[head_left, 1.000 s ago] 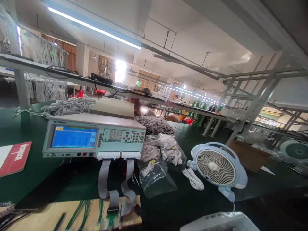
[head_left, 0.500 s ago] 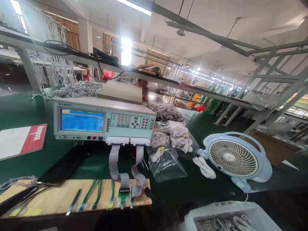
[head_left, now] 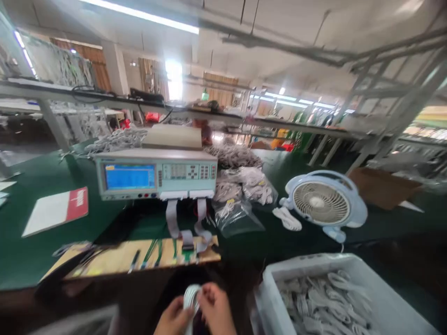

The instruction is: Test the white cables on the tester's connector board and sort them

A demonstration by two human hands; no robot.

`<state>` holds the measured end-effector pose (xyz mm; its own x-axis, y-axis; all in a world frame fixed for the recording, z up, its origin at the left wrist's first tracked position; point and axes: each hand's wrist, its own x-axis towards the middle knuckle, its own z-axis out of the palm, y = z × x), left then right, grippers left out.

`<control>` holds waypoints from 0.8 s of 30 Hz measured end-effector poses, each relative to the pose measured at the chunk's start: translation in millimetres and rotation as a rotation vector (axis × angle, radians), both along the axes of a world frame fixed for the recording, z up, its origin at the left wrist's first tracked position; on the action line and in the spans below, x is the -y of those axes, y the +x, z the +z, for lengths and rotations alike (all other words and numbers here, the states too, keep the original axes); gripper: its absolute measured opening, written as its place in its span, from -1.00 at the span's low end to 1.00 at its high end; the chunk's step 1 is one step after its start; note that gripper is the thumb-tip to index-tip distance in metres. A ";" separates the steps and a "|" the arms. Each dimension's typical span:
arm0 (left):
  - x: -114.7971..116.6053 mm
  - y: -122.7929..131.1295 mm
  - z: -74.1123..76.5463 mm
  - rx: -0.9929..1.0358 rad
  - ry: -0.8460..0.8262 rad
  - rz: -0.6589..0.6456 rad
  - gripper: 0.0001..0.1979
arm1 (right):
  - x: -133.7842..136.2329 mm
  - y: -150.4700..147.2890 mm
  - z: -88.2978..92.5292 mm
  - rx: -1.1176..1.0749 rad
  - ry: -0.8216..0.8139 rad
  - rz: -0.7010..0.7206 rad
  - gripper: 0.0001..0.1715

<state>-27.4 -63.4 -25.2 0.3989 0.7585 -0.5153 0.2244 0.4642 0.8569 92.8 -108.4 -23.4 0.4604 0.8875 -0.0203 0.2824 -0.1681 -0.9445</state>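
At the bottom edge both my hands meet on a coiled white cable (head_left: 191,298). My left hand (head_left: 172,318) grips it from the left and my right hand (head_left: 216,309) pinches it from the right, fingers closed. Just beyond them lies a wooden test board (head_left: 139,258) with green wires and connectors. Two grey ribbon cables (head_left: 172,222) run from it up to a pale green cable tester (head_left: 155,173) with a lit blue screen. To my right stands a white bin (head_left: 279,284) full of coiled white cables.
A light blue desk fan (head_left: 323,202) stands on the green table (head_left: 28,251), with a loose cable coil beside it. Clear bags of cables (head_left: 240,195) lie right of the tester. A red and white booklet (head_left: 57,209) lies left. A cardboard box (head_left: 382,186) sits far right.
The view has tilted down and pulled back. My two hands with the white cable and most of the white bin have come into sight at the bottom.
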 end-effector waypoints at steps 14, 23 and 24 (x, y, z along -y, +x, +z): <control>-23.3 -16.1 8.2 0.501 -0.461 -0.174 -0.64 | 20.7 -14.2 44.8 0.561 0.271 0.641 -0.68; -22.1 -16.4 9.1 0.430 -0.324 -0.053 -0.70 | -3.0 5.3 19.8 0.120 0.036 0.109 -0.74; -22.1 -15.5 7.6 0.432 -0.332 -0.044 -0.70 | -5.4 5.4 20.5 0.159 0.020 0.154 -0.70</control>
